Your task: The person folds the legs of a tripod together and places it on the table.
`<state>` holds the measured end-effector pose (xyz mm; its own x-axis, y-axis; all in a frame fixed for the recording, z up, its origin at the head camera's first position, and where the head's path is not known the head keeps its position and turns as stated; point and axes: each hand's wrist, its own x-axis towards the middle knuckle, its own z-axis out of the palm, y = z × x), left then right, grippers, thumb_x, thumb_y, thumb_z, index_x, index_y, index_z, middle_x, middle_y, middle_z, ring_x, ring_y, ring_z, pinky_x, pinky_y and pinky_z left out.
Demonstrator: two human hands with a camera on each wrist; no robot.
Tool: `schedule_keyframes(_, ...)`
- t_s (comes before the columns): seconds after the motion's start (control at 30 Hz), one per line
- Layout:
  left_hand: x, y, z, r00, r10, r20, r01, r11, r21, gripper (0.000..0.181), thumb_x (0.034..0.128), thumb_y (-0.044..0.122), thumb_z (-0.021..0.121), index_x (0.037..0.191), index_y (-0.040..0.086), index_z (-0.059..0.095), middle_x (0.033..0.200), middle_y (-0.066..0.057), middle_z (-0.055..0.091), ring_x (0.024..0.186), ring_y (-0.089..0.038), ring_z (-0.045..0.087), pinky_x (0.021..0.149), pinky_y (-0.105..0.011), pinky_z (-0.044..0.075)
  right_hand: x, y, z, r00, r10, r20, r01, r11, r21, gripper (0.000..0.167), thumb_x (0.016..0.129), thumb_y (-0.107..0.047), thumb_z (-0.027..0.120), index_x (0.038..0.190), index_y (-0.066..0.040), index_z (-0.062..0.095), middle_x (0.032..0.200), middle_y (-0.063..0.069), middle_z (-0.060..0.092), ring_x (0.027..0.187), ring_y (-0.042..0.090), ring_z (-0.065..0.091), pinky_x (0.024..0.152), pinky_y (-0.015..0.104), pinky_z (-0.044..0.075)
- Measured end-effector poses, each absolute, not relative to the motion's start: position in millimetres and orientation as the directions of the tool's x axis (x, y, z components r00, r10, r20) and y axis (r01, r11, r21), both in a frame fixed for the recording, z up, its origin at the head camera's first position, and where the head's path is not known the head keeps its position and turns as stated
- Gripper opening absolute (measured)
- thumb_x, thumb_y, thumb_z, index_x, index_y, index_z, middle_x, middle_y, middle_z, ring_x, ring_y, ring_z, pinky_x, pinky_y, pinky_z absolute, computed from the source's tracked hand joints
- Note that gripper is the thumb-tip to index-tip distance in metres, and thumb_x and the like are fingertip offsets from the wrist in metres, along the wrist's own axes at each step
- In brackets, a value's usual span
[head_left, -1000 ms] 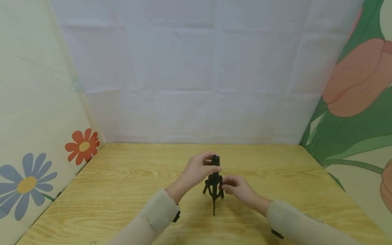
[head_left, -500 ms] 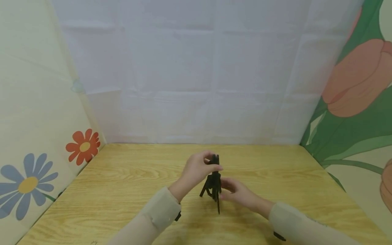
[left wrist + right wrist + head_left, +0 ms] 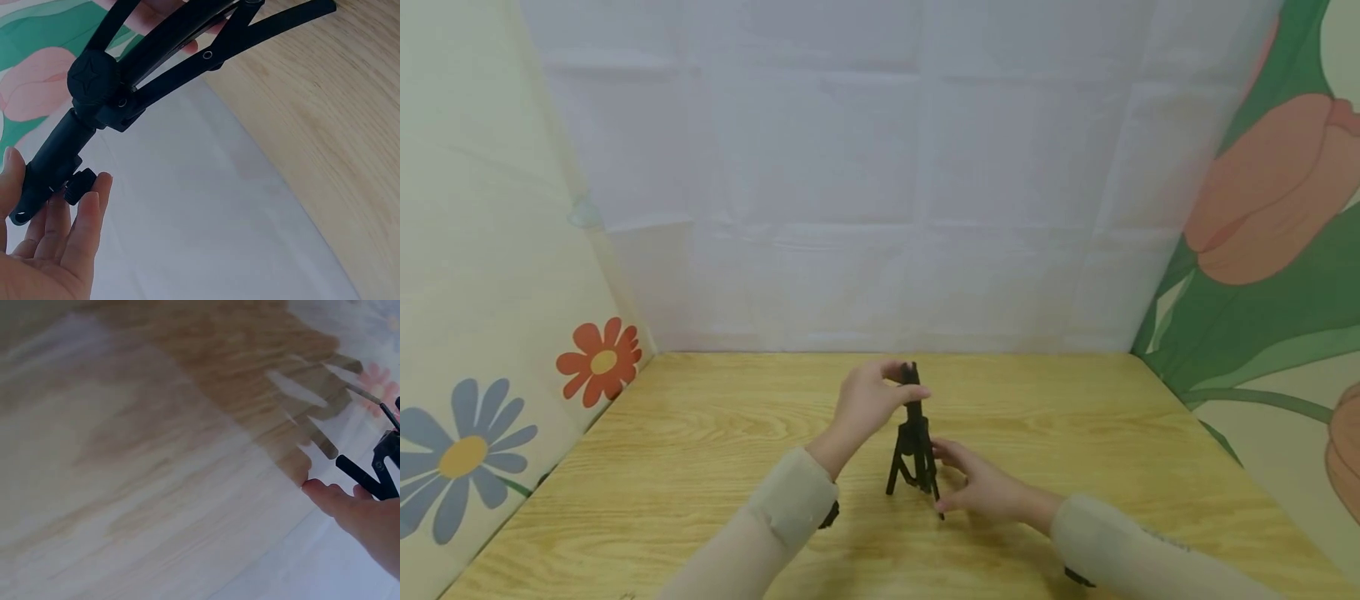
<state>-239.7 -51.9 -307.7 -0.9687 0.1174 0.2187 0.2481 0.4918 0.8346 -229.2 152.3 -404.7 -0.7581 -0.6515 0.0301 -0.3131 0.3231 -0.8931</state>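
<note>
A small black tripod [image 3: 917, 437] stands with its legs partly spread on the table, leaning slightly. Near its top, my left hand [image 3: 868, 400] grips the upper tube between thumb and fingers. The left wrist view shows that hand [image 3: 59, 244] up close, its fingertips beside a small side knob [image 3: 80, 186]; a round hub [image 3: 94, 78] with a star mark sits above. Lower down, my right hand [image 3: 988, 487] holds the right-hand leg, thumb on the near side and fingers behind. In the right wrist view, only part of the tripod [image 3: 365, 478] shows at the edge, beside the right hand [image 3: 369, 522].
The wood-grain table [image 3: 715, 467] reaches back to a white sheet [image 3: 850, 208]. Flower-printed cloth walls stand at the left [image 3: 482, 250] and right [image 3: 1262, 333]. The right wrist view shows the tabletop with a glossy reflection.
The tripod has turned, and its top has shifted slightly left with my left hand. My right hand has moved from beside the legs to around the near right leg.
</note>
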Motion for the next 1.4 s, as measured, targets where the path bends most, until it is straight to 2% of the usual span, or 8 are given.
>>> schedule_keyframes(0.17, -244.4, -54.7, -307.8, -0.975, 0.089, 0.205, 0.222, 0.488, 0.844, 0.028, 0.0819, 0.030, 0.080, 0.102, 0.012, 0.072, 0.103, -0.002, 0.069, 0.101, -0.025, 0.062, 0.087, -0.048, 0.050, -228.9, 152.6, -405.4, -0.770, -0.637, 0.026, -0.327, 0.360, -0.874, 0.087, 0.083, -0.010, 0.077, 0.151, 0.000, 0.025, 0.147, 0.029, 0.034, 0.134, 0.052, 0.029, 0.102, 0.069, 0.027)
schedule_keyframes(0.37, -248.0, -59.9, -308.6, -0.985, 0.056, 0.166, 0.174, 0.435, 0.884, 0.029, 0.0840, 0.028, 0.078, 0.105, 0.009, 0.071, 0.105, -0.004, 0.069, 0.101, -0.025, 0.062, 0.088, -0.048, 0.049, -230.3, 153.3, -406.6, -0.769, -0.638, 0.034, -0.332, 0.354, -0.874, 0.084, 0.082, -0.010, 0.077, 0.149, 0.003, 0.028, 0.146, 0.028, 0.038, 0.133, 0.050, 0.032, 0.103, 0.067, 0.028)
schedule_keyframes(0.6, -251.1, -66.6, -312.4, -0.991, 0.035, 0.131, 0.135, 0.345, 0.929, 0.027, 0.0844, 0.022, 0.078, 0.103, 0.005, 0.070, 0.100, -0.005, 0.068, 0.085, -0.020, 0.065, 0.071, -0.037, 0.055, -231.6, 153.6, -407.0, -0.788, -0.615, 0.035, -0.304, 0.339, -0.891, 0.078, 0.082, -0.006, 0.077, 0.144, 0.009, 0.033, 0.139, 0.028, 0.046, 0.128, 0.047, 0.041, 0.103, 0.061, 0.033)
schedule_keyframes(0.8, -251.8, -70.1, -314.7, -0.994, 0.019, 0.103, 0.104, 0.276, 0.955, 0.025, 0.0861, 0.019, 0.077, 0.102, 0.002, 0.068, 0.098, -0.008, 0.068, 0.088, -0.021, 0.065, 0.072, -0.036, 0.056, -232.2, 155.0, -405.3, -0.809, -0.587, 0.024, -0.270, 0.334, -0.903, 0.073, 0.080, -0.003, 0.077, 0.142, 0.008, 0.039, 0.132, 0.026, 0.051, 0.121, 0.045, 0.049, 0.100, 0.057, 0.040)
schedule_keyframes(0.93, -252.0, -72.1, -316.2, -0.996, 0.007, 0.093, 0.092, 0.248, 0.964, 0.024, 0.0862, 0.019, 0.077, 0.100, 0.002, 0.068, 0.096, -0.008, 0.067, 0.087, -0.020, 0.065, 0.072, -0.036, 0.057, -233.1, 156.7, -403.6, -0.815, -0.579, 0.027, -0.280, 0.352, -0.893, 0.069, 0.081, -0.005, 0.077, 0.140, 0.007, 0.043, 0.129, 0.024, 0.054, 0.117, 0.042, 0.052, 0.098, 0.059, 0.041)
schedule_keyframes(1.23, -251.3, -79.7, -320.4, -0.997, -0.002, 0.080, 0.078, 0.189, 0.979, 0.021, 0.0866, 0.016, 0.076, 0.099, 0.001, 0.067, 0.094, -0.010, 0.068, 0.080, -0.019, 0.067, 0.069, -0.036, 0.057, -230.7, 162.2, -394.7, -0.833, -0.552, 0.026, -0.314, 0.434, -0.845, 0.068, 0.082, -0.010, 0.077, 0.140, 0.002, 0.045, 0.130, 0.021, 0.055, 0.114, 0.038, 0.053, 0.094, 0.058, 0.043)
schedule_keyframes(1.4, -250.2, -85.4, -324.6, -0.997, 0.009, 0.072, 0.072, 0.181, 0.981, 0.021, 0.0875, 0.016, 0.075, 0.099, 0.001, 0.066, 0.095, -0.011, 0.068, 0.083, -0.021, 0.068, 0.072, -0.038, 0.057, -232.0, 166.3, -391.6, -0.844, -0.535, 0.034, -0.330, 0.469, -0.819, 0.065, 0.083, -0.012, 0.077, 0.140, 0.001, 0.047, 0.131, 0.020, 0.054, 0.114, 0.036, 0.052, 0.093, 0.058, 0.043)
